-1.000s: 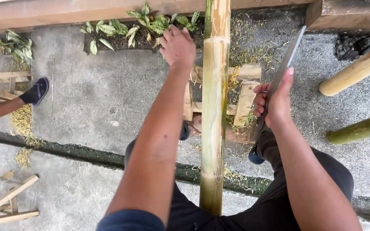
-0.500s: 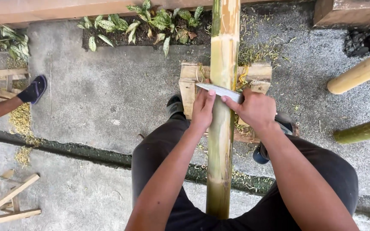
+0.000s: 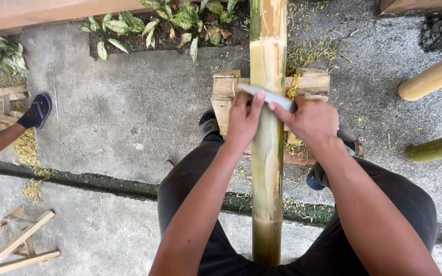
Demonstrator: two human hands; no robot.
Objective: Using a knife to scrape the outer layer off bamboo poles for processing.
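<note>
A long bamboo pole (image 3: 267, 168), yellow-green, runs away from me between my knees and rests on a low wooden block (image 3: 224, 94). A flat grey knife blade (image 3: 265, 95) lies crosswise on the pole. My right hand (image 3: 313, 122) grips the knife's handle on the pole's right side. On the left side my left hand (image 3: 244, 118) presses its fingers on the blade's tip end. Both hands sit close against the pole above the block.
Two more bamboo poles (image 3: 432, 79) (image 3: 437, 147) lie at the right. Leafy plants (image 3: 180, 18) grow in a bed ahead. Another person's sandalled foot (image 3: 36, 110) and leg are at the left, with wooden slats (image 3: 11, 248) at lower left. Shavings litter the concrete.
My left hand came back from far up the pole to the blade. My right hand swung the knife from upright at the right down across the pole.
</note>
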